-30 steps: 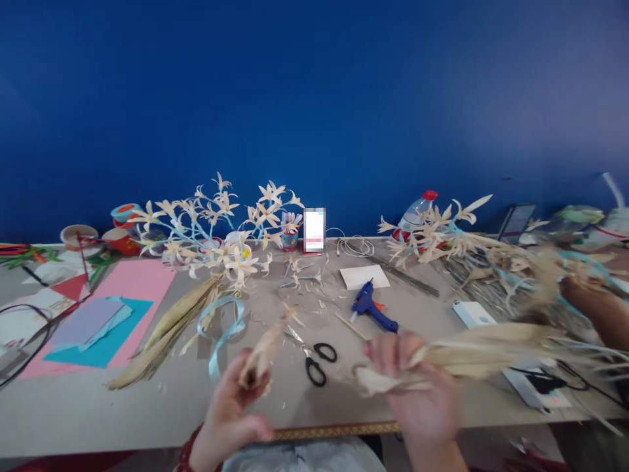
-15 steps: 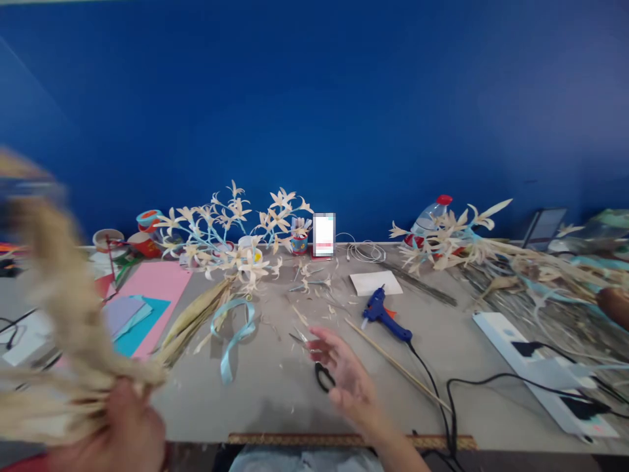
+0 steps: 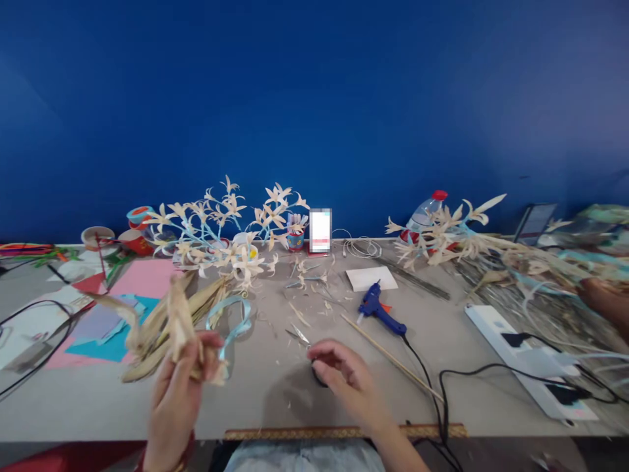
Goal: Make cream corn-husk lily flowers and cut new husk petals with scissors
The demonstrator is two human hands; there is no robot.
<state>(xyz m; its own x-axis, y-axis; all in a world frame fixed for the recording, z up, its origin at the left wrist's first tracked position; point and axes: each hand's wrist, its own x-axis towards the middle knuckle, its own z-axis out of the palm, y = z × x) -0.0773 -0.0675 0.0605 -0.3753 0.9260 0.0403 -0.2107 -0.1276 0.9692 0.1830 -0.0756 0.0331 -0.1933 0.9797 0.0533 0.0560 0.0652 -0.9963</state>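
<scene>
Pale dried corn husks [image 3: 179, 314] are pinched between the thumb and fingers of my left hand [image 3: 174, 387], held above the left part of the table. My right hand [image 3: 346, 377] is curled round the black handles of a pair of scissors [image 3: 301, 335], which lie on the table with their blades pointing away. It partly hides the handles. Behind my left hand lie more husks [image 3: 206, 305] and a light-blue ribbon [image 3: 238, 321]. A thin stick [image 3: 388, 357] rests to the right of my right hand.
A blue glue gun [image 3: 378, 308] leans by a white card [image 3: 371, 278], its cord trailing past a power strip [image 3: 525, 367]. Husk flowers [image 3: 211, 223] stand at the back left, near coloured paper [image 3: 140, 278]. Another person's hand [image 3: 602, 301] is at the far right.
The husks have come from the far left to a spot nearer the middle, now in my left hand. My right hand's fingers have curled down onto the scissors' handles.
</scene>
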